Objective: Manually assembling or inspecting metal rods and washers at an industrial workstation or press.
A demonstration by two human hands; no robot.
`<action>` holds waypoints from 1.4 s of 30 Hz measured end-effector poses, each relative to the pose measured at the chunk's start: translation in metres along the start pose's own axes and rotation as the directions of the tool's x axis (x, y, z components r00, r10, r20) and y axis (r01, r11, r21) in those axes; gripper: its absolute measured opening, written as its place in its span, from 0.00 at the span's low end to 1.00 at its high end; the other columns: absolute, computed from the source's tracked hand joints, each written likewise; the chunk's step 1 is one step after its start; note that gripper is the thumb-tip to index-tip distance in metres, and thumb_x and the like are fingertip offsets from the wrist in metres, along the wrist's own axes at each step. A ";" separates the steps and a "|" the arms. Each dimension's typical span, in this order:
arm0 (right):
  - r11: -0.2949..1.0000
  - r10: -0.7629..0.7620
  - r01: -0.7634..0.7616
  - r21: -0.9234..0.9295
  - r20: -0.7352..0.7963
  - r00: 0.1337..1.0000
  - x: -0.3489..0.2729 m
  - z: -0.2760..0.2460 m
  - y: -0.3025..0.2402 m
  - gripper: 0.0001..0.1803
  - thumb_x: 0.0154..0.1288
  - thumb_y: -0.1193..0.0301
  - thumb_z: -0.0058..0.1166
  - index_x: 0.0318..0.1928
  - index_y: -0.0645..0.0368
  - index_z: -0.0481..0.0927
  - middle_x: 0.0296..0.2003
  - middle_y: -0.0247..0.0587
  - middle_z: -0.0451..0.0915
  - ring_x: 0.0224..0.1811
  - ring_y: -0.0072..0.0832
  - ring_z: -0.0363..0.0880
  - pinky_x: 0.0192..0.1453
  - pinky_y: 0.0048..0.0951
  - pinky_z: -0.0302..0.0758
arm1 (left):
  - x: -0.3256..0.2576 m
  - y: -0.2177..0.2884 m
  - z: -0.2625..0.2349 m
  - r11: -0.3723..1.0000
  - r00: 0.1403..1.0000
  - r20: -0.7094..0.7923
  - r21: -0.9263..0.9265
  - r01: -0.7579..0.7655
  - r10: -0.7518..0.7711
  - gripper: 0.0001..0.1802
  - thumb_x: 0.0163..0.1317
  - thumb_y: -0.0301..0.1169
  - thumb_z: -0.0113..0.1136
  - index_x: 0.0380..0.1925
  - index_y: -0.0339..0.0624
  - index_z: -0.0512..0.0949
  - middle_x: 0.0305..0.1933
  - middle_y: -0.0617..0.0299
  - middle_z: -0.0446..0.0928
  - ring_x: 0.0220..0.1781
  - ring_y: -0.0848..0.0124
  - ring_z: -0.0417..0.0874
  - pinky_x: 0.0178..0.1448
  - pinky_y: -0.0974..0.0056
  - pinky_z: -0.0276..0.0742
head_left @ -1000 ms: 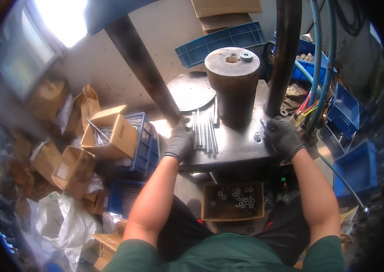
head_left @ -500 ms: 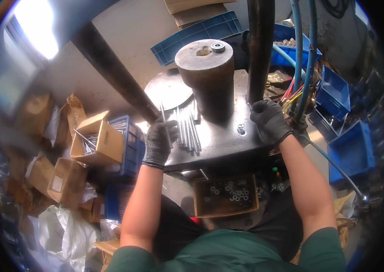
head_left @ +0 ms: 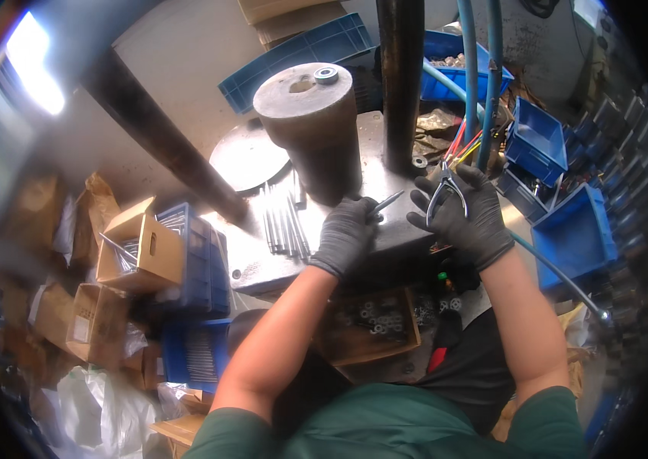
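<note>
Head view shows my left hand (head_left: 345, 233) pinching a pin (head_left: 385, 203) over the plate (head_left: 408, 229), just in front of the cylinder (head_left: 316, 130). My right hand (head_left: 462, 218) is closed round pliers (head_left: 445, 187), tips up. I judge the pin should be kept level and steady, and the pliers brought square onto its free end. Half a second ago the left hand was back at the rods (head_left: 282, 222) with no pin raised; the right gripped the plate's edge.

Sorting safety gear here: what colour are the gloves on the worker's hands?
Dark grey, on both the left hand and right hand; the head view shows them clearly.
</note>
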State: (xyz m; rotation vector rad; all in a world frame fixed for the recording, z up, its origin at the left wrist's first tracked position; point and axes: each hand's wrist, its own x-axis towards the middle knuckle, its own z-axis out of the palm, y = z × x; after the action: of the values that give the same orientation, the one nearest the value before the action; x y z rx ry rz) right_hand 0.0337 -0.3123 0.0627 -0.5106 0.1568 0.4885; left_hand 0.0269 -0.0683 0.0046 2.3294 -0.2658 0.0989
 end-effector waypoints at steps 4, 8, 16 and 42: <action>0.981 -0.087 0.078 -0.178 -0.047 0.995 -0.014 -0.005 0.000 0.20 0.63 0.59 0.64 0.50 0.55 0.77 0.56 0.53 0.76 0.58 0.52 0.78 0.61 0.60 0.79 | 0.011 0.002 0.009 0.992 1.000 -0.002 0.127 -0.021 0.022 0.09 0.64 0.31 0.68 0.40 0.37 0.85 0.44 0.42 0.81 0.46 0.48 0.85 0.53 0.49 0.79; 0.969 -0.136 0.118 -0.217 -0.073 0.988 -0.014 -0.008 0.002 0.19 0.64 0.61 0.64 0.49 0.57 0.76 0.55 0.56 0.77 0.55 0.50 0.79 0.57 0.56 0.80 | 0.014 -0.004 0.005 0.915 0.987 0.054 0.369 -0.163 0.154 0.09 0.67 0.33 0.62 0.34 0.38 0.82 0.33 0.44 0.81 0.42 0.48 0.87 0.43 0.47 0.80; 0.993 -0.094 0.085 -0.078 -0.110 0.990 -0.004 -0.019 0.005 0.26 0.66 0.58 0.64 0.55 0.61 0.71 0.49 0.54 0.80 0.49 0.45 0.83 0.56 0.53 0.81 | 0.009 -0.023 0.008 0.991 0.990 -0.106 -0.106 0.081 -0.092 0.05 0.70 0.26 0.54 0.41 0.41 0.78 0.31 0.49 0.77 0.34 0.56 0.80 0.42 0.52 0.77; -0.702 -0.118 0.427 -0.570 0.685 0.719 -0.024 0.004 0.035 0.33 0.48 0.84 0.63 0.59 0.53 0.82 0.42 0.49 0.82 0.45 0.51 0.82 0.48 0.47 0.79 | -0.029 0.003 -0.018 0.070 0.866 0.328 -0.923 0.379 -0.377 0.10 0.63 0.28 0.62 0.42 0.47 0.72 0.36 0.61 0.79 0.28 0.76 0.74 0.26 0.73 0.70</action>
State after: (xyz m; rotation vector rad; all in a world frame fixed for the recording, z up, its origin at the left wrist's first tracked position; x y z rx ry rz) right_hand -0.0041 -0.2931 0.0570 -2.4523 -0.9611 -0.4470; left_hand -0.0020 -0.0529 0.0144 0.9453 0.2831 -0.2895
